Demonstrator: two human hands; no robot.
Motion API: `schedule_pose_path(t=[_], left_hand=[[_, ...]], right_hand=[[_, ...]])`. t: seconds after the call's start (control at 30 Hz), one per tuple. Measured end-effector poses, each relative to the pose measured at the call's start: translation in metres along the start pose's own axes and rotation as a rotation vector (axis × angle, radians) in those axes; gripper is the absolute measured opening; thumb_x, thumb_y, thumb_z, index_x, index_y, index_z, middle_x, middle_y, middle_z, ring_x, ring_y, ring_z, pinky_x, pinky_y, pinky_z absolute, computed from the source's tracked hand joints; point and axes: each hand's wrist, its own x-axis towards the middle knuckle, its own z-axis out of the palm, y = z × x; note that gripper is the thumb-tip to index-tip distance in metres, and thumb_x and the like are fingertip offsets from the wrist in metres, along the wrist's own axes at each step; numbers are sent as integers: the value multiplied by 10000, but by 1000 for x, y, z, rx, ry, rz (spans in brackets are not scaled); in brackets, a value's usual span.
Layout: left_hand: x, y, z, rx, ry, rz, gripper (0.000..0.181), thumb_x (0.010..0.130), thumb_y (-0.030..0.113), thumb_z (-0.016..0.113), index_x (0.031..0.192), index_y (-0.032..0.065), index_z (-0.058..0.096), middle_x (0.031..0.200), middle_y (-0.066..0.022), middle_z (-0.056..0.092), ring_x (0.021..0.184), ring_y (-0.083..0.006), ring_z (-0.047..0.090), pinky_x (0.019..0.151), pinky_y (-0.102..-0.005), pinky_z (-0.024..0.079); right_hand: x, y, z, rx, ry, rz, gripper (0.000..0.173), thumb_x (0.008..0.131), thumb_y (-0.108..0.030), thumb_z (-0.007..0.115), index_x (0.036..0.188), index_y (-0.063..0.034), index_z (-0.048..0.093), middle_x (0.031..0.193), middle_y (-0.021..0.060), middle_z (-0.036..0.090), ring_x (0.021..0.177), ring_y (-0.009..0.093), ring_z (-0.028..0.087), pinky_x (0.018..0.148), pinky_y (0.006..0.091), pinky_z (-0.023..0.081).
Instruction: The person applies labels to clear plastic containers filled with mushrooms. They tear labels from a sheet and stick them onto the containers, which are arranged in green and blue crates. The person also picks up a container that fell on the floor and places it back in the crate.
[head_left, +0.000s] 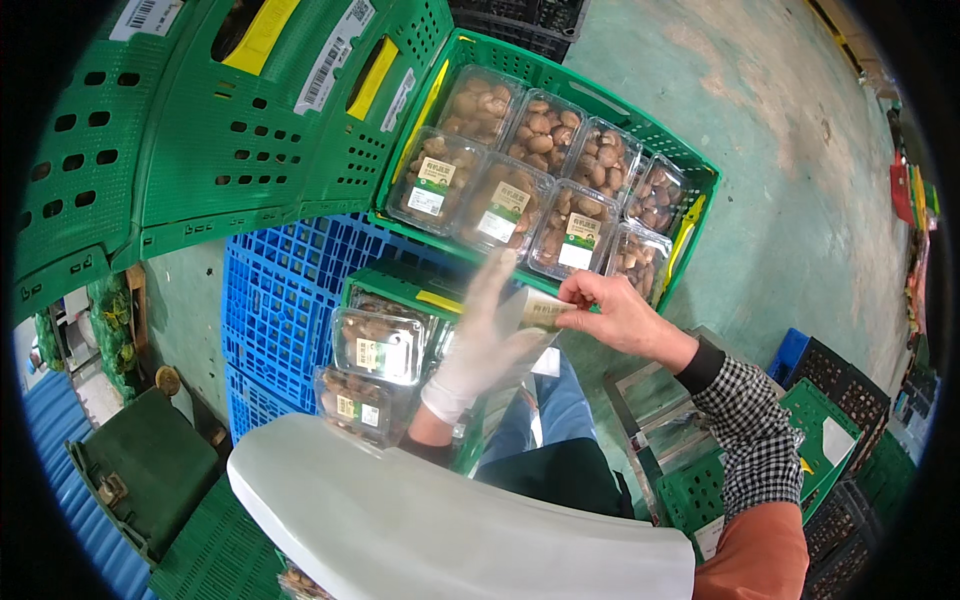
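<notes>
My right hand (626, 315) is bare and pinches a printed label (544, 309) by its edge between thumb and fingertips. My left hand (480, 345), in a whitish glove, is blurred beside the label, its thumb and fingers spread apart. Just beyond both hands stands a green plastic crate (585, 81) with clear clamshell boxes of brown mushrooms in two rows. Labels show on the near-row boxes at left and centre, such as this labelled box (576, 229). A far-row box (544, 129) shows no label on its lid.
Left of my hands, labelled mushroom boxes (379, 346) sit at a lower green crate (390, 276). Blue plastic pallets (277, 300) lie below. Stacked green crates (217, 142) rise at the upper left. More crates (690, 484) stand at the lower right, near my right arm. A white curved surface (450, 502) covers the bottom foreground.
</notes>
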Motion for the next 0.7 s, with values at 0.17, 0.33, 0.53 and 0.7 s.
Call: schedule_pose_path(t=[0.17,0.33,0.53,0.7], left_hand=[[-4,-3,11,-298,-182,-288,223,893,63,674,1108,7,693,1037,-97,707,958,-167,665,854,-287,503],[-10,1,24,-259,-139,-393,143,900,133,666,929,19,749,864,-60,734,785,-105,646,746,-254,511],[-10,6,13,467,-465,28,765,676,345,850,1361,172,557,1070,-125,637,1018,-295,633,884,-398,515],[-17,17,50,-116,-649,-509,626,786,336,781,1345,126,595,1197,-120,666,1111,-250,641,967,-342,483]], right_hand=[[-11,-17,4,-89,84,-52,261,835,-192,725,988,-8,621,795,137,644,713,243,636,664,365,511],[-27,-17,7,-85,94,50,193,844,-168,693,960,-19,653,808,176,620,727,315,634,660,382,510],[-60,8,-1,-347,71,-305,75,880,-24,640,956,-21,639,880,134,629,818,359,626,689,398,520],[-54,43,-42,-583,90,-380,269,806,22,600,1066,-37,634,1034,132,651,923,292,654,802,362,540]])
